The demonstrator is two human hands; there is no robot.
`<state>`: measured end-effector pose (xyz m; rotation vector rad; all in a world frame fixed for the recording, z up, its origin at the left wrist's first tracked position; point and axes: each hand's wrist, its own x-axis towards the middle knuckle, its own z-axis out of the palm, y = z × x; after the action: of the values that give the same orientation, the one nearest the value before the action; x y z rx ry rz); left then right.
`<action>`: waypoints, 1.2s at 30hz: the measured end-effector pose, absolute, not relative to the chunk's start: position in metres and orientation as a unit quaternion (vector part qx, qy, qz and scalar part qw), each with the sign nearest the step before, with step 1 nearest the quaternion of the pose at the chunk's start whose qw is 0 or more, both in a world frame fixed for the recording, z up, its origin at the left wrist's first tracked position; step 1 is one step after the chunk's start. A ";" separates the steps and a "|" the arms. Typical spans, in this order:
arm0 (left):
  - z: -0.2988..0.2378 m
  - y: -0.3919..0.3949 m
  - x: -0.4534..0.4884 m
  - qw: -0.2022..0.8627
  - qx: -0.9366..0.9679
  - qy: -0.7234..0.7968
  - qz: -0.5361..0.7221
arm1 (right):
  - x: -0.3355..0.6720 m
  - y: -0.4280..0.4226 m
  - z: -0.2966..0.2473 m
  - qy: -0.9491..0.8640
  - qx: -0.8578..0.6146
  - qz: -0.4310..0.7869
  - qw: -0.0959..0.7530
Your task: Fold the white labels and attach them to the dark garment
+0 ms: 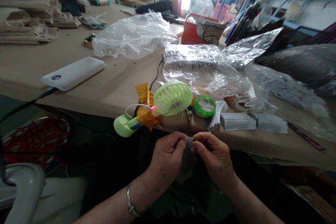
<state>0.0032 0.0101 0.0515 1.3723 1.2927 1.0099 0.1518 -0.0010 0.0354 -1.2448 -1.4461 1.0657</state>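
In front of the table edge, my left hand (pixel 168 152) pinches a small piece of clear plastic (pixel 187 161) that hangs down over my dark lap. My right hand (pixel 216 152) is closed in a pinch at the plastic's top edge; what lies between its fingertips is too small to make out. Just beyond my fingers, a small tool with a metal shaft (pixel 189 117) lies at the table edge. A green round tub (pixel 204 106) with pale contents stands beside it. Stacks of printed white labels (pixel 238 121) sit to the right.
A light green fan (pixel 173 98) is fixed to the table edge with orange tape (pixel 144 99). A white power bank (pixel 73 72) lies left. Clear plastic sheets (pixel 194 63) spread across the middle; folded beige cloth (pixel 23 17) is piled far left. A purple cutter-like tool (pixel 307 136) lies right.
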 end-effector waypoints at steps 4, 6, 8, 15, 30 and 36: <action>0.040 0.006 0.001 0.505 0.550 0.543 0.384 | 0.166 -0.007 0.058 -0.695 -0.494 0.295 0.431; 0.032 0.006 0.000 0.519 0.546 0.543 0.371 | 0.174 0.003 0.073 -0.760 -0.469 0.169 0.416; 0.024 0.006 0.000 0.518 0.534 0.557 0.369 | 0.181 0.021 0.085 -0.797 -0.460 0.047 0.387; 0.020 -0.003 -0.001 0.548 0.506 0.573 0.340 | 0.193 0.068 0.090 -0.818 -0.499 -0.079 0.274; -0.002 -0.012 0.011 0.547 0.541 0.575 0.279 | 0.221 0.023 0.032 -0.736 -0.546 -0.128 0.380; -0.001 -0.015 0.013 0.558 0.523 0.581 0.279 | 0.220 0.030 0.031 -0.728 -0.522 -0.114 0.429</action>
<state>0.0125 -0.0146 -0.0012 1.2350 1.3702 0.6592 0.2204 0.0296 0.0309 -1.3034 -1.8178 -0.2846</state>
